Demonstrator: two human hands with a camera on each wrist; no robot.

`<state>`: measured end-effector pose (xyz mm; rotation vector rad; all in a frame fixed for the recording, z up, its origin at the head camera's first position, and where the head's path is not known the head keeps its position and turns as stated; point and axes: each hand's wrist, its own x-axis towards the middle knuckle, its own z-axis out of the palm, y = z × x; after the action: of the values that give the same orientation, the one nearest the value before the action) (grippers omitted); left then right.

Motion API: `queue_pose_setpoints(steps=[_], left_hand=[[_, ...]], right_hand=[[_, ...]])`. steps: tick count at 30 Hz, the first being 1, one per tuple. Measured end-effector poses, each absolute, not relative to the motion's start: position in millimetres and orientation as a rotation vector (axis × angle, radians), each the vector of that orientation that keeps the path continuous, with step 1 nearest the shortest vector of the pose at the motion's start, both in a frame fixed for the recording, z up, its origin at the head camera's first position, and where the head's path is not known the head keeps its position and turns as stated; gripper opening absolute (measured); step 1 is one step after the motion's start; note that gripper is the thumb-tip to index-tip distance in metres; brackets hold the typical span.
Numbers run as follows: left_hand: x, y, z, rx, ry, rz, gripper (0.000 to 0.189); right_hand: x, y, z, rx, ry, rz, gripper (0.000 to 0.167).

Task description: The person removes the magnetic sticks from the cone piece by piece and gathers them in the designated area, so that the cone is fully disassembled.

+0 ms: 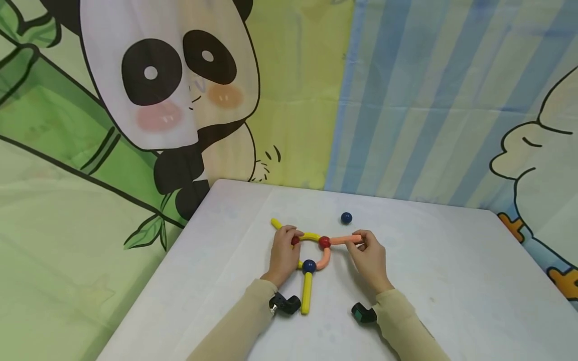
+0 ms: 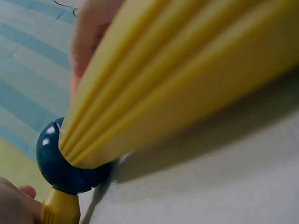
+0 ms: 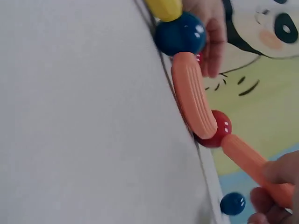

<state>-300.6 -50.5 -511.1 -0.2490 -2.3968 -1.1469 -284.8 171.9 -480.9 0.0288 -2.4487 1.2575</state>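
Observation:
A ring of short curved rods and balls lies on the table, with straight rods sticking out. My left hand [image 1: 283, 254] grips its left side at a red ball [image 1: 295, 240], mostly covered by the fingers. A yellow curved rod [image 1: 310, 235] runs from there to another red ball [image 1: 324, 242]. My right hand [image 1: 371, 258] pinches the outer end of a straight orange rod [image 1: 339, 240], whose other end meets that second ball. A curved orange rod [image 3: 192, 95] links it to a blue ball [image 1: 309, 266]. From the blue ball a straight yellow rod [image 1: 306, 295] points toward the person.
A loose blue ball [image 1: 346, 218] sits on the white table [image 1: 451, 271] beyond the ring. Another yellow rod [image 1: 276, 223] juts out past my left hand. Behind the table hangs a printed cloth [image 1: 298, 100] with a panda.

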Motion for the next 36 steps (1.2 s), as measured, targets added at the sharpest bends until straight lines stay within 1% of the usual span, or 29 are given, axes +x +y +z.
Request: queue_pose_setpoints(steps=[3,6,10,14,19,22,27,36], left_hand=[[-302,-50,-512,-0.203,-2.413,-1.188,0.022],[-303,-49,-512,-0.194,-2.413,-1.211,0.020],[-302,-49,-508,-0.269,-2.398,-1.174,0.019],[-298,-47,-503,-0.375,-2.397,-1.126,0.017],[-295,-47,-501,-0.431,-2.411,-1.081,0.016],[-296,-47,-502,-0.431,-2.417,-1.025,0.017],[-298,-48,-503,-0.399,-2.433,-0.958,0.020],[-300,-49,-505,-0.392,-2.458,-0.940,0.019]], right_hand=[[-283,183,-491,0.022,-2.475,1.235,0.024],[-282,189,-498,0.028,-2.496,1.182,0.021],[-281,187,-501,0.096,-2.563,1.133,0.019],[-279,183,-504,0.190,-2.630,1.084,0.021],[-278,183,-504,0.294,-2.636,1.029,0.020],[-278,186,-503,0.343,-2.624,1.020,0.022],[-281,192,-503,0.351,-2.627,1.040,0.024],[-284,202,-503,0.418,-2.647,1.031,0.021]])
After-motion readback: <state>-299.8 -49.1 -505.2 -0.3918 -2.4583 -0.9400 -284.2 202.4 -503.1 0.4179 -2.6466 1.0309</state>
